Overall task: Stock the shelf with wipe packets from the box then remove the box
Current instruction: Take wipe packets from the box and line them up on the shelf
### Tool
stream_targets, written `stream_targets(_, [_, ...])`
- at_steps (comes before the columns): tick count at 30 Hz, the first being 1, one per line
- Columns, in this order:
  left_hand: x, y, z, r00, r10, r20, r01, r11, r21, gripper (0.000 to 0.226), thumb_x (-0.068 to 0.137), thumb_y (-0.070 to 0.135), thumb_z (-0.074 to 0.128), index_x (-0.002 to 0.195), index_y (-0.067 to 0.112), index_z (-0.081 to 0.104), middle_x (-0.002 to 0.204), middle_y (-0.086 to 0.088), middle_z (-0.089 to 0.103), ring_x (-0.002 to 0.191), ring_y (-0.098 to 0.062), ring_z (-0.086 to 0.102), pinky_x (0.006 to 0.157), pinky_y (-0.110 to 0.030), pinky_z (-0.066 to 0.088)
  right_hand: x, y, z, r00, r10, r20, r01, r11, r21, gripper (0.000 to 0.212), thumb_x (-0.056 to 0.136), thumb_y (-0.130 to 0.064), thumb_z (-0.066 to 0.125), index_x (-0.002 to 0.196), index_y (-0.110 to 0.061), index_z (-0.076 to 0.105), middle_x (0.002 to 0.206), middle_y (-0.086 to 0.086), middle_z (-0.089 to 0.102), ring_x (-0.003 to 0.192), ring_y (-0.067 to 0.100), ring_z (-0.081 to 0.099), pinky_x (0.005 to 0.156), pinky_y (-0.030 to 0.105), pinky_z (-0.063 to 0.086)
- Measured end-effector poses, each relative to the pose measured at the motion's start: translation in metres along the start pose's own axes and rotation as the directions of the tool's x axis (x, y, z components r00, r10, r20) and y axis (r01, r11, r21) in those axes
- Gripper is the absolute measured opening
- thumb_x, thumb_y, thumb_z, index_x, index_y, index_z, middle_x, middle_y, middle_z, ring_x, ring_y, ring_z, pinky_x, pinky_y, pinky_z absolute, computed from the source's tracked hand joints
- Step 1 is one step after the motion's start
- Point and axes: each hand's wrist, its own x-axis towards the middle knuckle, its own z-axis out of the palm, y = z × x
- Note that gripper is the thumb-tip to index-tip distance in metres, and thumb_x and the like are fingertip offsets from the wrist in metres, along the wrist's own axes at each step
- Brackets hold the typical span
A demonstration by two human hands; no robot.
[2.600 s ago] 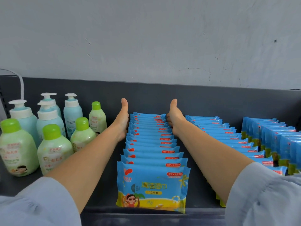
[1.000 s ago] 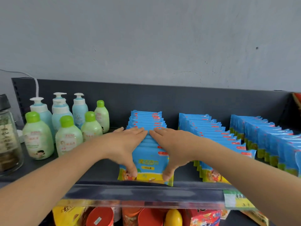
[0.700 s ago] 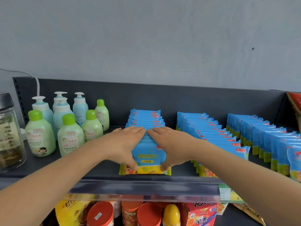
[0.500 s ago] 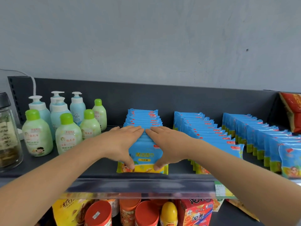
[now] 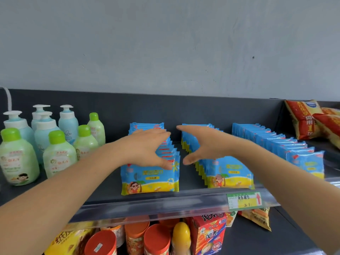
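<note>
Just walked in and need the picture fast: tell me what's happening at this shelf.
A person is arranging blue wipe packets on the dark shelf, in three rows running front to back. The left hand is spread open over the left row. The right hand, also open, hovers by the gap beside the middle row. Neither grips a packet. The right row is untouched. At the left stand pump bottles, at the right snack bags. No box is in view.

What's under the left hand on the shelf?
The leftmost row of blue wipe packets. The left hand covers the middle packets' tops; front and rear packets show. Contact unclear.
</note>
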Motion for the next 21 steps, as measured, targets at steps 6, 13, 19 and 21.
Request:
stream_targets(6, [0.034,0.051,-0.002,0.988,0.059,-0.145,-0.085,0.981,-0.177,0.087,0.081,0.048,0.068,0.149,0.017,0.024,0.155,0.002,0.026,0.140,-0.014,0.026,0.110,-0.027,0.024,-0.021,0.063,-0.007,0.946,0.175,-0.274,-0.151,0.983,0.107,0.067,0.085,-0.046,0.064,0.144,-0.025,0.039,0.145,-0.006,0.045,0.131,0.014,0.043,0.110,0.033,0.034])
stream_targets(13, [0.078,0.105,0.036,0.994,-0.077,-0.074,0.036,0.896,-0.443,0.132,0.066,0.036,0.085,0.151,0.012,-0.013,0.160,0.003,-0.005,0.146,-0.013,0.007,0.117,-0.029,0.020,-0.049,0.113,0.022,0.846,0.422,-0.326,-0.158,0.783,0.601,0.064,0.092,-0.041,0.058,0.146,-0.016,0.034,0.132,-0.002,0.046,0.112,0.009,0.048,0.075,0.005,0.042])
stream_targets(19, [0.088,0.125,0.065,0.953,-0.298,-0.063,0.184,0.727,-0.661,0.143,0.060,0.023,0.090,0.149,0.019,-0.021,0.160,0.001,-0.011,0.147,-0.012,-0.003,0.117,-0.028,0.012,-0.068,0.151,0.039,0.921,0.389,-0.004,-0.247,0.592,0.767,0.131,0.060,-0.036,0.087,0.154,-0.020,-0.002,0.157,-0.001,0.021,0.141,0.017,0.030,0.112,0.035,0.032])
stream_targets(21, [0.086,0.129,0.073,0.928,-0.373,-0.015,0.231,0.605,-0.762,0.141,0.063,0.014,0.088,0.148,0.024,-0.025,0.160,0.003,0.006,0.145,-0.011,0.013,0.108,-0.023,0.022,-0.069,0.158,0.047,0.935,0.348,0.060,-0.266,0.582,0.768,0.128,0.061,-0.024,0.090,0.154,-0.016,0.001,0.151,-0.001,0.035,0.132,0.018,0.043,0.110,0.036,0.036])
